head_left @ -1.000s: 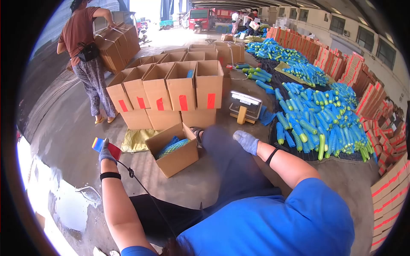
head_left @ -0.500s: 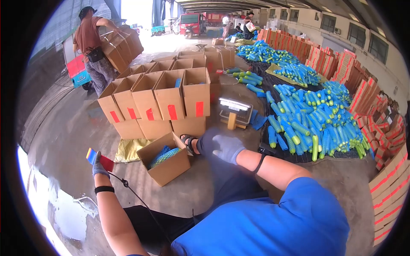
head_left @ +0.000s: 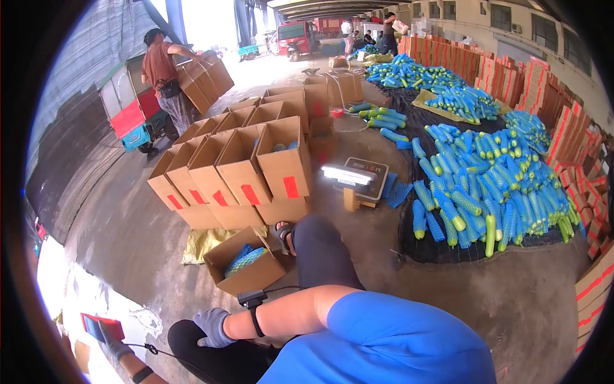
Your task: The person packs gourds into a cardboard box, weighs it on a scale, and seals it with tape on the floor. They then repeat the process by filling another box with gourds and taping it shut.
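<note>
Low at the left edge of the view, a flat red-and-blue object (head_left: 103, 328) is gripped in the left hand (head_left: 116, 346), which is covered by a grey glove and closed around the object's lower side. By the left wrist, a thin black cable with a knot in it is seen running toward the dark-trousered legs. The right hand (head_left: 214, 327), also gloved in grey, is laid on a bent knee (head_left: 185, 342), partly open with its fingers loosely curved; no object can be seen in its grasp. A small black device (head_left: 252, 298) is strapped to the right forearm near the wrist.

Just beyond the right hand, an open brown cardboard box (head_left: 252, 278) is set on the concrete floor, with green produce in blue netting (head_left: 245, 261) inside. Behind it, a crumpled yellow sack (head_left: 203, 246) is partly covered by stacked open cardboard boxes (head_left: 242, 168) marked with red tape. To their right, a platform scale with a lit display (head_left: 348, 175) is placed near a black ground sheet (head_left: 409, 246), on which long green vegetables in blue netting (head_left: 489, 185) are heaped. Farther back at the left, bundled brown cartons (head_left: 206, 82) are being held by a person in a rust-coloured shirt (head_left: 160, 67), beside a red-and-blue cargo vehicle (head_left: 133, 118).
</note>
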The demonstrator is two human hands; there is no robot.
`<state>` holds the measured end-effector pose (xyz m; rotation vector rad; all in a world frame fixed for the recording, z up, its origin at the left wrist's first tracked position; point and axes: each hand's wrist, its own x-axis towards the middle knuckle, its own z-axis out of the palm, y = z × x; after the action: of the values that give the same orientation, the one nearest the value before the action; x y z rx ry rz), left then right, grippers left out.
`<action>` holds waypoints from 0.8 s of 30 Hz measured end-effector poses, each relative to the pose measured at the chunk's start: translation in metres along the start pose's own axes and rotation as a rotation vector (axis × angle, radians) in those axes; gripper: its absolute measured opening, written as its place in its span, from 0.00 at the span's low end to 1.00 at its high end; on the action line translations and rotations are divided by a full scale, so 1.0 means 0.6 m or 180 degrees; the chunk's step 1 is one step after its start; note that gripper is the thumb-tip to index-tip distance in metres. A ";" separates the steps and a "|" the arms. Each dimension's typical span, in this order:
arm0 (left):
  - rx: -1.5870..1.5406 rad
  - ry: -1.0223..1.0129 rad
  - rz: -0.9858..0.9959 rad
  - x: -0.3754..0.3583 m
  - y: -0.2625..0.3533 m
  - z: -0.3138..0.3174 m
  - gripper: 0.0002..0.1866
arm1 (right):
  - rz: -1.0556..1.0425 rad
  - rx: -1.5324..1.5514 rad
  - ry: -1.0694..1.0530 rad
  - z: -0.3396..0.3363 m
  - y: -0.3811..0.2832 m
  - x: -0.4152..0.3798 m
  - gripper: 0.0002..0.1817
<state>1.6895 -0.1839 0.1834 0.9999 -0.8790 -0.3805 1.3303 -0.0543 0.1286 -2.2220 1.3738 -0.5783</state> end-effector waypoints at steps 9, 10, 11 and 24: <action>0.0617 -0.0187 -0.0330 -0.277 -0.035 0.034 0.40 | 0.0350 -0.0338 -0.0654 0.068 0.049 0.002 0.45; 0.0642 -0.0241 -0.0411 -0.295 -0.057 0.035 0.40 | 0.0731 -0.0271 -0.1363 0.093 0.063 0.017 0.45; 0.0652 -0.0281 -0.0479 -0.314 -0.078 0.036 0.39 | 0.0886 -0.0247 -0.1505 0.110 0.078 0.011 0.44; 0.0803 -0.0260 -0.1013 -0.365 -0.159 0.012 0.38 | 0.0374 -0.0461 -0.0596 0.246 0.124 0.030 0.29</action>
<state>1.5603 -0.0960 0.0026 1.3724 -0.8558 -0.5931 1.3693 -0.0759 -0.0315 -2.2237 1.4754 -0.2295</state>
